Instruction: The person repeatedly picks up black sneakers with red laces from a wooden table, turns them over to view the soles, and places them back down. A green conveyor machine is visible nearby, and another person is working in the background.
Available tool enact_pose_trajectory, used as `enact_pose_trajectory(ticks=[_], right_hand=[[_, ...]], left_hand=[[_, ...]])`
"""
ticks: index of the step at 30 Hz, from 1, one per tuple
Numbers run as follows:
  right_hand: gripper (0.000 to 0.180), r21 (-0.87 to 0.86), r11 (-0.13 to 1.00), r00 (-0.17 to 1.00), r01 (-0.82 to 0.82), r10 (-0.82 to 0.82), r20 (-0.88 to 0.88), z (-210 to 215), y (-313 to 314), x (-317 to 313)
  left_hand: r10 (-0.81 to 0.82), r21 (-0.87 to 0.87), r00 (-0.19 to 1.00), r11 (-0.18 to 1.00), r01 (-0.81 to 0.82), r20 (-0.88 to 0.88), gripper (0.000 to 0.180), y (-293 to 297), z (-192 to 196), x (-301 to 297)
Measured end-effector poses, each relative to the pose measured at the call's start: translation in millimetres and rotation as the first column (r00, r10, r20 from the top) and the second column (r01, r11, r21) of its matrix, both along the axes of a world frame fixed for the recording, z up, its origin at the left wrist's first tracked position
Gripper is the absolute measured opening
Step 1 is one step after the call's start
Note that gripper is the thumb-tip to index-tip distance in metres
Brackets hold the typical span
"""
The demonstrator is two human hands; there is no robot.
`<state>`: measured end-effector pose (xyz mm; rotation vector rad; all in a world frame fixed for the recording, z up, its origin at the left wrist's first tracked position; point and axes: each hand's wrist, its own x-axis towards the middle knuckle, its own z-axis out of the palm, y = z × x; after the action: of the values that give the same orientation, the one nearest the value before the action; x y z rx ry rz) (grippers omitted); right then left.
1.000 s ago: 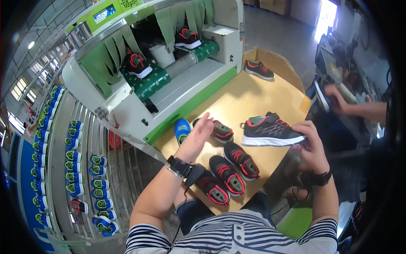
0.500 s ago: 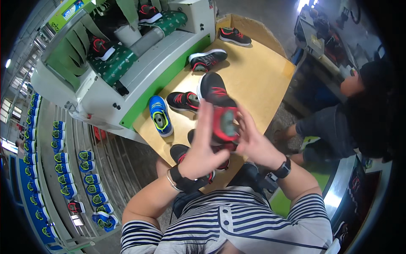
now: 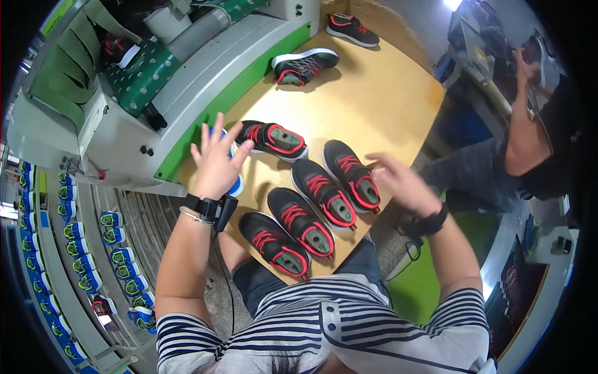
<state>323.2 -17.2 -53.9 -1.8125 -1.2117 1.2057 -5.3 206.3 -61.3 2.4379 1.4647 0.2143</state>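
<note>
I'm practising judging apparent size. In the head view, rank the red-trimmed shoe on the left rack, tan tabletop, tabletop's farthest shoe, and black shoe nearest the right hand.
1. Tan tabletop
2. Black shoe nearest the right hand
3. Tabletop's farthest shoe
4. Rack shoe

Distance may shrink the last two.

We have left hand point(image 3: 218, 161), fingers spread, over blue shoe point(image 3: 237, 184); contact unclear. Our right hand point(image 3: 403, 187), loose, blurred, just beside rightmost of four black shoes point(image 3: 321, 192) slanting in row on yellowish tabletop point(image 3: 380, 93). Ahead of us: crosswise shoe point(image 3: 272, 139), tipped shoe point(image 3: 305, 65) near green-edged machine point(image 3: 193, 59), corner shoe point(image 3: 352, 29). Co-worker point(image 3: 522, 140) at right.
</note>
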Motion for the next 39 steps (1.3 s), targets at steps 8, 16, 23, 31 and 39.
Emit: enact_pose_trajectory(ticks=[8, 16, 23, 31, 39], right_hand=[[0.079, 0.371, 0.898, 0.662, -0.236, -0.131, 0.738, -13.7, 244.5, 97.4], [0.041, 0.306, 0.946, 0.894, -0.106, -0.044, 0.446, -13.7, 255.3, 58.7], [0.042, 0.374, 0.916, 0.905, -0.143, -0.033, 0.424, 85.6, 139.6, 94.8], [0.084, 0.033, 0.999, 0.984, -0.039, 0.033, 0.174, 5.9, 44.6, 58.2], [0.074, 0.292, 0.956, 0.973, 0.021, -0.087, 0.214, -28.8, -15.8, 6.7]], left_hand=[[-0.133, 0.263, 0.98, 0.95, 0.169, -0.149, 0.055, -4.2, -22.0, 3.1], [-0.091, 0.275, 0.989, 0.954, 0.119, -0.112, 0.052, -4.4, -27.6, -0.5], [-0.087, 0.314, 0.993, 0.943, 0.109, -0.084, 0.052, -4.6, -30.9, 2.4], [-0.104, 0.356, 0.992, 0.927, 0.121, -0.065, 0.051, -2.9, -40.0, 0.5], [-0.094, 0.376, 0.993, 0.92, 0.113, -0.067, 0.049, -0.5, -46.1, -1.3]])
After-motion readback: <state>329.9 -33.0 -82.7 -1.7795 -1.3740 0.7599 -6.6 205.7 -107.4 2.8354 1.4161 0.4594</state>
